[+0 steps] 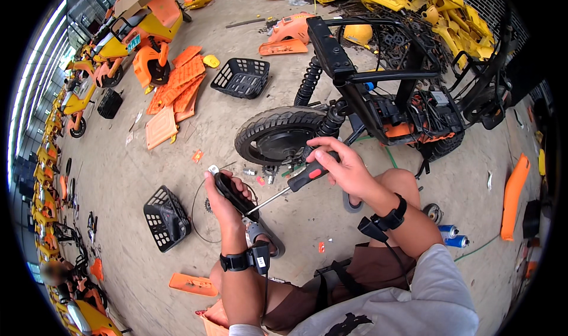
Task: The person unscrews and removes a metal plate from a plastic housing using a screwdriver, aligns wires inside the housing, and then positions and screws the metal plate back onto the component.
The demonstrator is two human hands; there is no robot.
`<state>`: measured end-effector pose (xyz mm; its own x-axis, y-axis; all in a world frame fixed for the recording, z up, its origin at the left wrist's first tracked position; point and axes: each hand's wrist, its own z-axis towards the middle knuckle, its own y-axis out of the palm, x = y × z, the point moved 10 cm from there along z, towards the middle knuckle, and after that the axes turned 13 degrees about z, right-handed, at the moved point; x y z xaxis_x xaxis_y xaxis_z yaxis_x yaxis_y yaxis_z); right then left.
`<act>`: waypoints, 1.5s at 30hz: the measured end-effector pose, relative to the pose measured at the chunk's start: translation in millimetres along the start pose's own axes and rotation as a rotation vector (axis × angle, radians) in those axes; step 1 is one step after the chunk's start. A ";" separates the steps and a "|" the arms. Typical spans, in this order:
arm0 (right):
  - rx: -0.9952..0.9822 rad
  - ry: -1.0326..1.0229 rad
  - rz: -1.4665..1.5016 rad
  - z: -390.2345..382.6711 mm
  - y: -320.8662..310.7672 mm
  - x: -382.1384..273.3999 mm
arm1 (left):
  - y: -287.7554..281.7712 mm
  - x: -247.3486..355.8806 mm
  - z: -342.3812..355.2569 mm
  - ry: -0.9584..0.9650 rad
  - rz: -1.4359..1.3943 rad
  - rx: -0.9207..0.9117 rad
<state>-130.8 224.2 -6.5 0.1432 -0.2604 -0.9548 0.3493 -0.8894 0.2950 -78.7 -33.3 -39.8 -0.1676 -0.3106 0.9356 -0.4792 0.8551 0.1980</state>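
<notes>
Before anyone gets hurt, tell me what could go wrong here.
1. The screwdriver in the right hand has its tip at the elongated black part, close to the base of the left hand; a slip could jab it.
2. Small loose metal pieces lie on the floor by the wheel, so they might get kicked away.
3. The thin cable loops beside the black basket and could snag.

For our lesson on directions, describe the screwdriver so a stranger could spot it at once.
From the black vehicle frame, find its leftmost wheel. Below it in the picture, the right hand holds the screwdriver, aimed at the black part in the left hand. Unlike that part, it has a thin metal shaft and red-patched handle.
</notes>
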 end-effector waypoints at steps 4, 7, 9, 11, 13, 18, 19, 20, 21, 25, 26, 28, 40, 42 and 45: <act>0.010 -0.218 -0.009 -1.3 0.3 -12.4 | 3.3 0.3 -0.6 0.001 0.005 -0.002; 0.001 -0.052 0.033 1.4 -1.1 -1.9 | 5.6 1.0 -2.8 -0.015 0.012 -0.010; -0.004 0.041 0.047 -0.2 0.7 1.1 | 3.3 0.6 -2.0 -0.012 -0.009 -0.014; -0.006 -0.015 0.028 -2.3 4.0 -6.4 | 2.8 1.4 -2.0 -0.010 -0.012 -0.011; -0.009 -0.121 0.047 -2.6 2.8 -10.1 | 4.5 1.7 -3.2 -0.012 0.002 -0.003; -0.014 0.129 -0.014 0.0 -1.8 9.5 | 2.1 -0.9 0.2 -0.006 -0.021 -0.015; -0.008 -0.042 -0.024 1.3 -0.2 -0.4 | 2.8 -0.9 0.8 -0.003 -0.025 -0.018; 0.004 -0.091 0.036 -1.0 0.3 -5.1 | 3.7 -1.0 0.3 -0.010 -0.020 -0.014; 0.014 -0.138 0.097 -3.8 1.7 -11.5 | 4.4 0.6 -2.2 -0.017 -0.014 -0.008; -0.011 -0.001 0.090 -0.3 0.5 -2.5 | 6.7 -0.6 -3.2 -0.021 -0.031 -0.028; -0.021 0.100 0.053 -0.8 -1.6 5.4 | 7.6 1.1 -3.4 -0.016 -0.027 -0.024; -0.011 -0.004 0.015 -0.3 -0.7 0.4 | 5.2 0.4 -2.3 -0.010 -0.023 -0.012; -0.008 -0.129 0.093 0.6 -3.1 -1.7 | 6.3 0.4 -2.1 0.004 -0.017 -0.024; -0.024 -0.078 0.104 2.8 -3.5 2.9 | 6.2 0.5 -1.4 0.010 -0.009 -0.023; -0.025 0.057 0.073 2.3 -3.4 10.6 | 4.1 0.0 -0.5 0.015 -0.025 -0.028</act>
<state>-132.6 223.6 -17.7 0.2213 -0.3014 -0.9274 0.3590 -0.8591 0.3649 -80.3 -29.5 -38.8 -0.1432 -0.3255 0.9346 -0.4584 0.8587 0.2289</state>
